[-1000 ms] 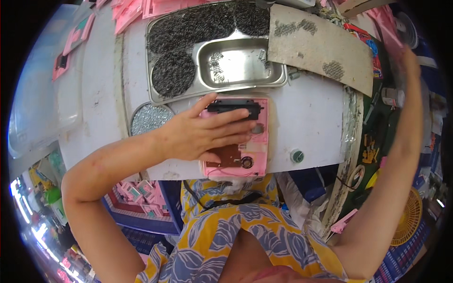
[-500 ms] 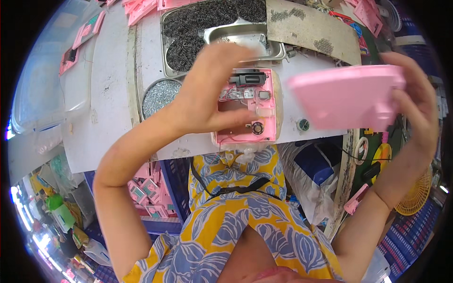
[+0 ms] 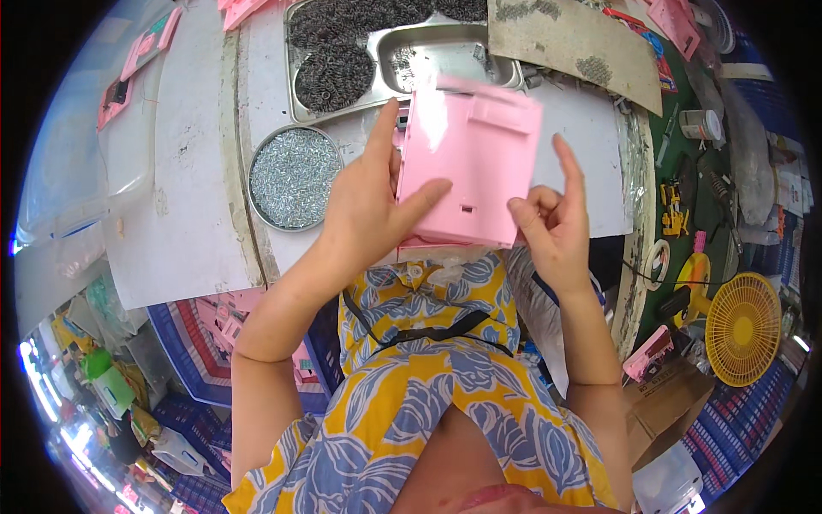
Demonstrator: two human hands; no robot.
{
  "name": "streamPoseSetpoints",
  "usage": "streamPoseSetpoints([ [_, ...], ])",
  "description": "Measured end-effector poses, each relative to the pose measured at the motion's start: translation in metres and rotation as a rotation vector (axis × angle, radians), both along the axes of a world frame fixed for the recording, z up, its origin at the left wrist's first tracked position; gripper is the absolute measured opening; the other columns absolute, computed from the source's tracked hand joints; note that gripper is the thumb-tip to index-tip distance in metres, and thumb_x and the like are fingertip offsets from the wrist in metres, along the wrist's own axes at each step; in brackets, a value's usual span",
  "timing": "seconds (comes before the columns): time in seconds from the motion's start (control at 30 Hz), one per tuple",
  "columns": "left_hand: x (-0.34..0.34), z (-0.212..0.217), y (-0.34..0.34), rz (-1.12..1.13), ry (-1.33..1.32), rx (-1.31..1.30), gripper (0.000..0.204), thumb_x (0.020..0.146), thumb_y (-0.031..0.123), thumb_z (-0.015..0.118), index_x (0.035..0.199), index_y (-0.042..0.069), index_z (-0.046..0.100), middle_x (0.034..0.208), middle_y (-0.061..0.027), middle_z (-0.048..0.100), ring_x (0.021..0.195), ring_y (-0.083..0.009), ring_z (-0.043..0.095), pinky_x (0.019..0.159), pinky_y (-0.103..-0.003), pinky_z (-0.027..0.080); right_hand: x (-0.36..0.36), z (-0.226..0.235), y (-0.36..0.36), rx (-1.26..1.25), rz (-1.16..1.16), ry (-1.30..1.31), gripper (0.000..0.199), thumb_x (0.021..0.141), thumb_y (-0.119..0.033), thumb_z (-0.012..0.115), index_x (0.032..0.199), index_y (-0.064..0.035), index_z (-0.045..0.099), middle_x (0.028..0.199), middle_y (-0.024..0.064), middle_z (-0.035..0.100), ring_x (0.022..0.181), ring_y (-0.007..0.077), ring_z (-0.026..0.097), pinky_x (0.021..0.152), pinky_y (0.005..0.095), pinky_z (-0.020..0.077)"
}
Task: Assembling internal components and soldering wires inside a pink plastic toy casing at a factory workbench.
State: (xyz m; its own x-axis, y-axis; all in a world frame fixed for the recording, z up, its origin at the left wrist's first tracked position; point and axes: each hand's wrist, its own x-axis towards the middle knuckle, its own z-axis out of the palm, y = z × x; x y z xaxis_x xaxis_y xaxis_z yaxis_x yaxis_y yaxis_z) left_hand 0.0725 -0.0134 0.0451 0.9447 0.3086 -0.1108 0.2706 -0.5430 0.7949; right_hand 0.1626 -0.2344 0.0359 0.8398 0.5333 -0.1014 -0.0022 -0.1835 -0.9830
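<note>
A pink plastic cover [image 3: 471, 163], with a small square slot near its lower edge, lies over the pink casing whose inner parts it now hides. Only a thin strip of the casing [image 3: 419, 252] shows at the near edge. My left hand [image 3: 360, 193] grips the left side of the cover, thumb on its face and fingers along its edge. At the lower right corner, my right hand [image 3: 555, 227] pinches the cover's edge between thumb and curled fingers, with the index finger pointing up. The cover's right side looks slightly tilted over the casing.
A round dish of small silver screws [image 3: 295, 178] stands to the left. Behind is a metal tray [image 3: 295, 103] of dark springs, with a speckled board [image 3: 582, 43] beside it. Blue crates [image 3: 184, 360] are below left, and a yellow fan [image 3: 743, 330] stands at the right.
My right hand has brought the cover from the right onto the casing, covering its speaker and wires. My left hand has moved from over the casing to the cover's left side.
</note>
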Motion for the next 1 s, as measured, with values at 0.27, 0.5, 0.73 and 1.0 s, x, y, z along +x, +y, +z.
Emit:
streamPoseSetpoints([
  [0.27,-0.012,-0.022,-0.004,-0.019,-0.163,0.129,0.082,0.09,0.025,0.073,0.15,-0.008,0.029,0.09,-0.0208,0.07,0.073,-0.0366,0.069,0.063,-0.042,0.054,0.016,-0.015,-0.004,-0.378,0.225,-0.283,0.059,0.094,-0.02,0.067,0.148,-0.0086,0.046,0.057,0.0072,0.053,0.049,0.02,0.053,0.054,0.0306,0.0443],
  [0.5,-0.051,-0.031,-0.021,0.13,-0.012,0.125,0.061,0.092,0.02,0.07,0.143,-0.006,0.048,0.067,-0.0121,0.059,0.058,-0.0288,0.061,0.055,-0.039,0.049,0.025,-0.023,0.004,-0.416,0.427,-0.68,0.052,0.097,-0.025,0.063,0.147,-0.0152,0.052,0.062,0.0139,0.063,0.055,0.032,0.065,0.054,0.043,0.0506],
  [0.73,-0.057,-0.039,-0.015,0.141,0.003,0.03,0.053,0.092,0.022,0.07,0.139,0.001,0.057,0.059,-0.0111,0.057,0.049,-0.0274,0.058,0.051,-0.038,0.046,0.021,0.005,0.02,-0.775,0.568,-0.808,0.048,0.098,-0.026,0.059,0.145,-0.0136,0.054,0.056,0.0143,0.062,0.05,0.0336,0.062,0.051,0.0453,0.0501],
  [1.0,-0.058,-0.02,0.086,0.192,-0.262,0.603,0.019,0.084,0.013,0.076,0.103,0.006,0.075,0.08,-0.0086,0.063,0.077,-0.0241,0.061,0.068,-0.036,0.047,0.097,0.034,0.035,-0.164,-0.042,-0.661,0.022,0.096,-0.011,0.068,0.115,-0.0028,0.073,0.076,0.0004,0.066,0.067,0.0061,0.055,0.062,0.0245,0.0463],
])
